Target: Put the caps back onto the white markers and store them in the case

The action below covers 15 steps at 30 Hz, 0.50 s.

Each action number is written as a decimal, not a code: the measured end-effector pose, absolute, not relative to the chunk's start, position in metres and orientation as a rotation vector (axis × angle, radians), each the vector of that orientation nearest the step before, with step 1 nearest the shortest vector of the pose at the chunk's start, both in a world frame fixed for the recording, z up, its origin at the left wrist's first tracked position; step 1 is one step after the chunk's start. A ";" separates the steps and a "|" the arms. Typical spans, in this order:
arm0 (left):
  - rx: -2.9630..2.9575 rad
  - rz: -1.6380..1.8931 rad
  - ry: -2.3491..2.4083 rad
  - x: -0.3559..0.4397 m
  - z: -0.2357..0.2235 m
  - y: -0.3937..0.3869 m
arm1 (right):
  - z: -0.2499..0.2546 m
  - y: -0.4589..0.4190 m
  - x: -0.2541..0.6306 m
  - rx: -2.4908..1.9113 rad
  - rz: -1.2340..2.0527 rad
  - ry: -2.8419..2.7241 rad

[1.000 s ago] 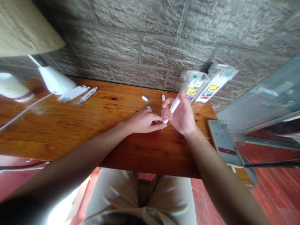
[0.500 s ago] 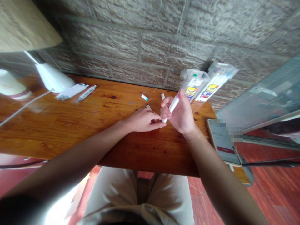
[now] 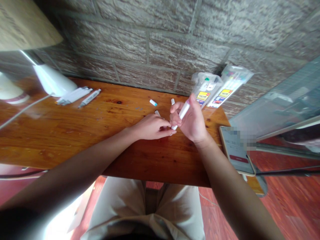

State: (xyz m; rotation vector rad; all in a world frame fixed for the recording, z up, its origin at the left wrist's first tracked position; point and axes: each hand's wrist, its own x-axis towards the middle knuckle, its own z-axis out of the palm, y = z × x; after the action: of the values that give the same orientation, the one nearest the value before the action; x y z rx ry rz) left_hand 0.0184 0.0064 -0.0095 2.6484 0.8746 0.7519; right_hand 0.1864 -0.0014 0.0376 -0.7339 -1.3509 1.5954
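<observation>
A white marker (image 3: 182,112) stands tilted in my right hand (image 3: 192,122), whose fingers are wrapped round its barrel. My left hand (image 3: 151,127) rests on the wooden table (image 3: 75,130) with its fingertips pinched at the marker's lower end. What those fingertips hold is hidden. Two loose white caps (image 3: 153,102) (image 3: 172,101) lie just beyond my hands, and another white piece (image 3: 157,113) peeks out behind my left hand.
Several white markers (image 3: 77,95) lie at the back left beside a white lamp base (image 3: 52,80) with its cord. Two clear marker packs (image 3: 216,87) lean on the brick wall. A phone (image 3: 236,150) lies at the table's right edge.
Both hands stay together on the marker, which tilts slightly. The view has drifted a little; nothing else on the table has moved.
</observation>
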 end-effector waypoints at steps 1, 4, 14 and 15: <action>2.649 0.753 0.877 0.018 -0.010 0.007 | 0.038 -0.001 0.186 -0.732 1.595 -1.355; 2.652 0.741 0.874 0.019 -0.009 0.007 | 0.037 -0.002 0.186 -0.707 1.587 -1.368; 2.658 0.765 0.865 0.019 -0.009 0.007 | 0.037 -0.002 0.186 -0.686 1.560 -1.393; 2.661 0.772 0.852 0.019 -0.009 0.007 | 0.037 -0.002 0.186 -0.689 1.558 -1.394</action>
State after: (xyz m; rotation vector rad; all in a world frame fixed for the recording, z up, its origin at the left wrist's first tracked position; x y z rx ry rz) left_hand 0.0189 0.0068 -0.0089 2.6611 0.8524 0.7717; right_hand 0.1859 -0.0021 0.0367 -0.6888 -1.3942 1.5582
